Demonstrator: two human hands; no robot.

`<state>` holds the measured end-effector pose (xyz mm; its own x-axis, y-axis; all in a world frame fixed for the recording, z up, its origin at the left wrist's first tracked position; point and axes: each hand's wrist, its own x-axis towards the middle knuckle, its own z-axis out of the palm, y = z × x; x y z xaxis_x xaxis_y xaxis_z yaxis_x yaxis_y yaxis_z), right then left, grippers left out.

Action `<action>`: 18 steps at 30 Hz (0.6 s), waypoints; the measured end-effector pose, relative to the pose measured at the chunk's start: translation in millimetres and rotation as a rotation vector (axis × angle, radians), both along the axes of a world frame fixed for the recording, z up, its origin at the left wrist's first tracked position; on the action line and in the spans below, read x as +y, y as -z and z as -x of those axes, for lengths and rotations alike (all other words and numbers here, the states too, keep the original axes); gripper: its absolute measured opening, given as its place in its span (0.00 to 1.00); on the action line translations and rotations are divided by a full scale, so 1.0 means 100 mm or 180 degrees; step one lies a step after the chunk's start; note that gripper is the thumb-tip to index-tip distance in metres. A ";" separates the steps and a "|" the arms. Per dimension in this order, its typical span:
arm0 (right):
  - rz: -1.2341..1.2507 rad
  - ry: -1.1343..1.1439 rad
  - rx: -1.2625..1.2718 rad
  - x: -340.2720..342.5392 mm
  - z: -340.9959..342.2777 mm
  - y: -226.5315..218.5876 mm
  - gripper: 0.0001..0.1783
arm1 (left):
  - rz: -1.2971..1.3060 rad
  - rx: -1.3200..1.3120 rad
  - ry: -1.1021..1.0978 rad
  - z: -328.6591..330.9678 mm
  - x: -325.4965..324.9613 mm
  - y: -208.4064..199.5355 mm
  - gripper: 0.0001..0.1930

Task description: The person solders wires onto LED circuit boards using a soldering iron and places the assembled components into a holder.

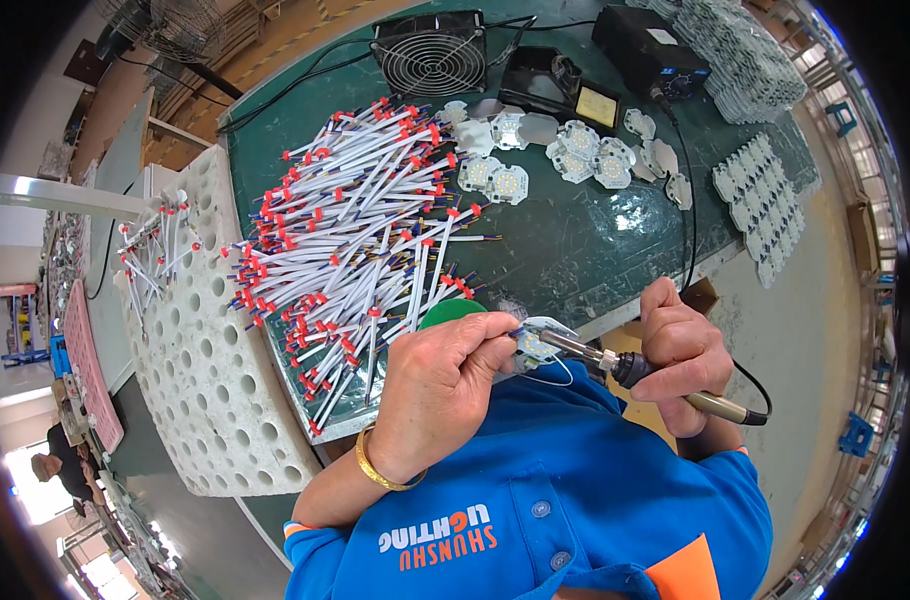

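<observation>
My left hand [443, 372], a gold bracelet at its wrist, is closed in a pinch on a thin wire at the edge of a small white LED board [537, 347]. Most of the wire is hidden by the fingers. My right hand [683, 350] grips a soldering iron [630, 369], whose metal tip reaches left over the board. Whether the tip touches the board cannot be made out. A green round piece [451, 312] shows behind my left hand. A thin white lead [565, 378] loops below the board.
A heap of white cables [365, 240] with red collars covers the table's left half. Further back are LED boards [577, 150], a fan [433, 62], a sponge holder [597, 106] and a black soldering station [653, 52]. A foam block [210, 350] with holes stands left; board panels [760, 205] lie right.
</observation>
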<state>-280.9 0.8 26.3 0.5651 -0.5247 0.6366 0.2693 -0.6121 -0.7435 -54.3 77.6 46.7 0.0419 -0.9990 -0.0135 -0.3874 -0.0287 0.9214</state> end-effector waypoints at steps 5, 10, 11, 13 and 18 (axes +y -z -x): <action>0.0111 0.0096 0.0051 0.01 0.00 0.00 0.12 | -0.0157 0.0064 0.0072 -0.01 0.00 -0.05 0.06; 0.0213 0.0125 0.0073 0.01 -0.01 -0.01 0.13 | -0.0169 0.0204 0.0052 -0.01 0.00 -0.03 0.06; 0.0266 0.0139 0.0084 0.01 -0.02 -0.02 0.14 | -0.0168 0.0205 0.0053 -0.01 0.00 -0.03 0.06; 0.0399 0.0133 0.0166 -0.01 -0.03 -0.03 0.14 | -0.0243 0.0233 0.0030 -0.02 -0.01 -0.02 0.05; 0.0503 0.0091 0.0240 -0.04 -0.03 -0.01 0.13 | -0.0415 0.0298 0.0004 -0.05 -0.02 0.00 0.06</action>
